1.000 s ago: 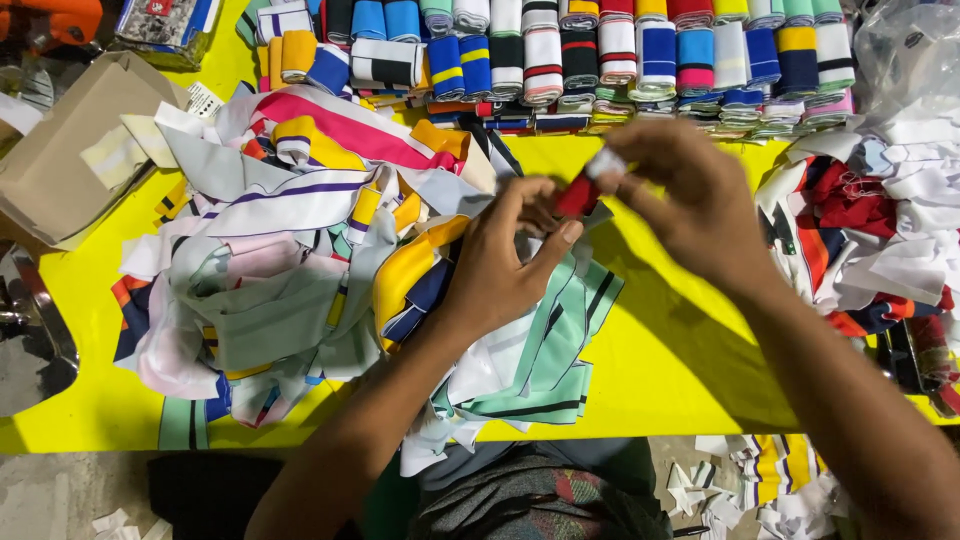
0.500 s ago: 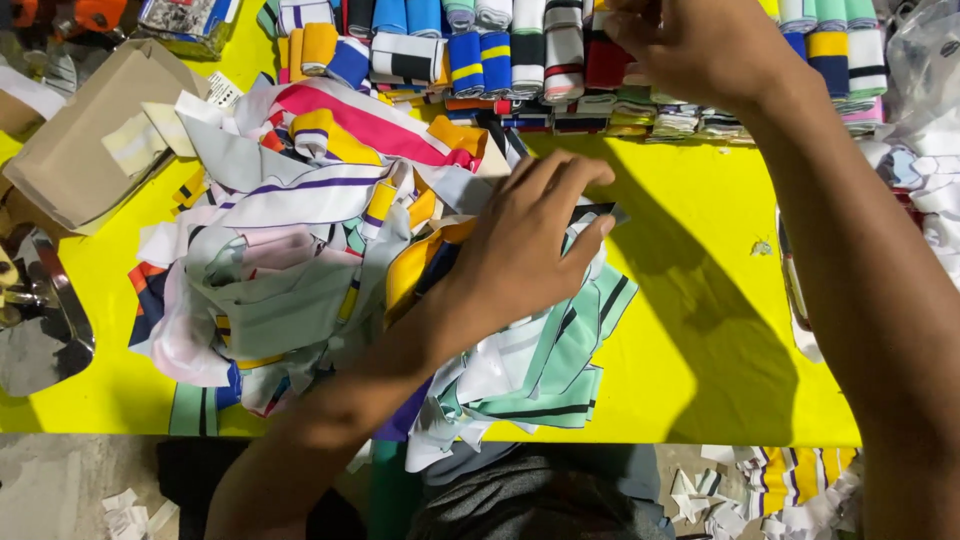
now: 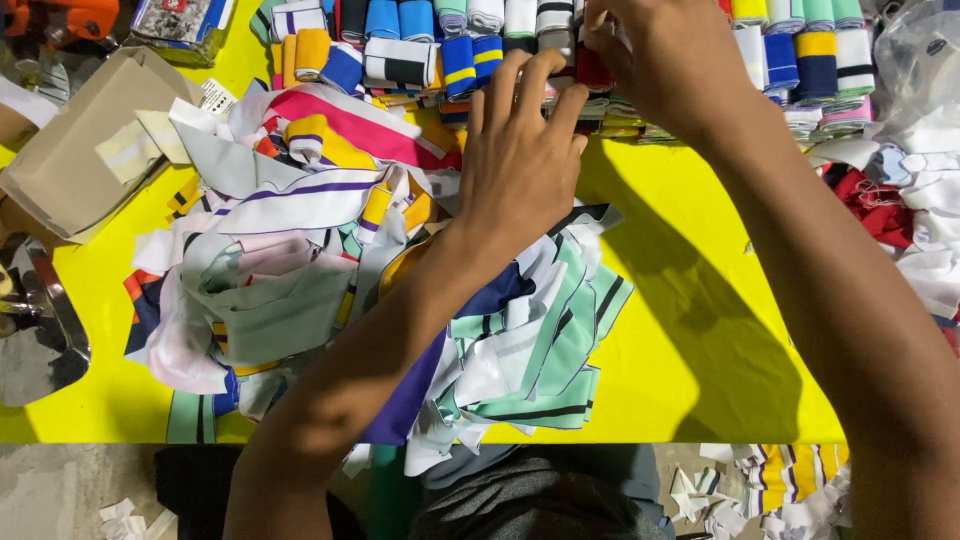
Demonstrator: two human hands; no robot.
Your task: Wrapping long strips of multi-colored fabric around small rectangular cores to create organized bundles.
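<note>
My right hand (image 3: pixel 660 60) reaches to the far edge of the yellow table (image 3: pixel 700 330), its fingers closed on a small dark red fabric roll (image 3: pixel 594 68) set among a row of rolled striped fabric pieces (image 3: pixel 400 60). My left hand (image 3: pixel 520 150) lies flat beside it with fingers stretched out, the tips touching the rolls just left of the red one, and holds nothing. Under my left forearm spreads a loose pile of striped fabric strips (image 3: pixel 300 260) in white, green, pink, yellow and blue.
A brown cardboard box (image 3: pixel 70 160) sits at the left edge, with a shiny metal object (image 3: pixel 30 330) below it. White and red cloth (image 3: pixel 900 210) heaps at the right, under a plastic bag (image 3: pixel 920 60). Fabric scraps (image 3: pixel 780 490) litter the floor.
Both hands moved from over the pile's middle to the far row of rolls. The red roll, held between both hands before, is now at the row in my right hand alone.
</note>
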